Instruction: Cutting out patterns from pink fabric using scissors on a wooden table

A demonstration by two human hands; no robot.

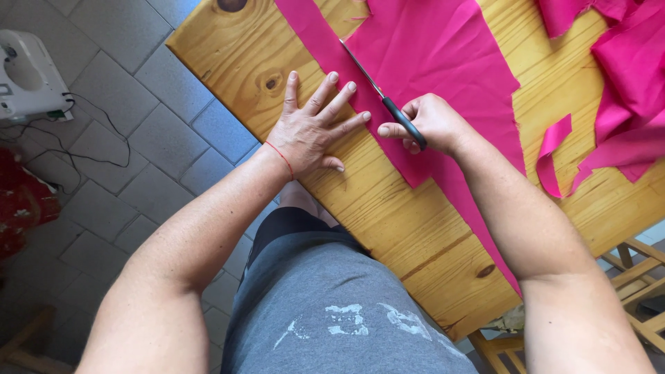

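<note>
A sheet of bright pink fabric [443,55] lies spread on a wooden table [388,208]. My right hand [433,121] grips black-handled scissors [381,97], whose blades point up-left along a cut that splits a narrow pink strip [315,34] from the main sheet. My left hand [312,128] lies flat with fingers spread on the table, its fingertips pressing the strip's edge just left of the scissors. A thin red thread circles my left wrist.
More pink fabric pieces [623,83] are bunched at the table's right, with a curled offcut [554,149] beside them. A white sewing machine [24,73] with cables sits on the grey tiled floor at left. Wooden chair parts [637,277] show at lower right.
</note>
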